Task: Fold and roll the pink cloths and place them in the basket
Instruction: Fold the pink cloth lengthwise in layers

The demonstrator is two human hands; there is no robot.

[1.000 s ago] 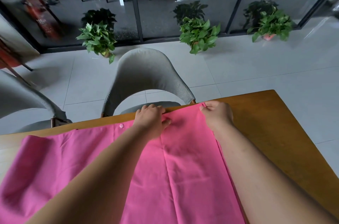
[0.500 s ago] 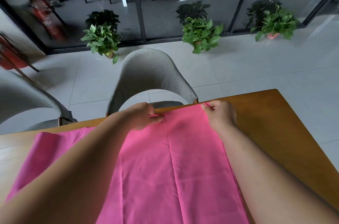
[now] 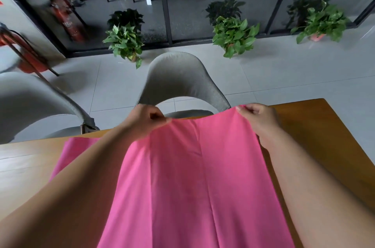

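A large pink cloth (image 3: 192, 176) lies lengthwise on the wooden table (image 3: 316, 126), with a crease down its middle. Its far edge is lifted off the table. My left hand (image 3: 146, 119) pinches that edge at the left corner. My right hand (image 3: 259, 118) pinches the far right corner. A strip of pink cloth (image 3: 69, 152) shows to the left under my left forearm. No basket is in view.
A grey chair (image 3: 182, 77) stands just beyond the table's far edge, with a second grey chair (image 3: 30, 97) at the left. Three potted plants (image 3: 125, 42) line a glass wall. The table's right corner (image 3: 322, 101) is near my right hand.
Both hands have closed on the cloth's far edge and raised it off the table. The part of the cloth spread out at the left has drawn in toward the middle.
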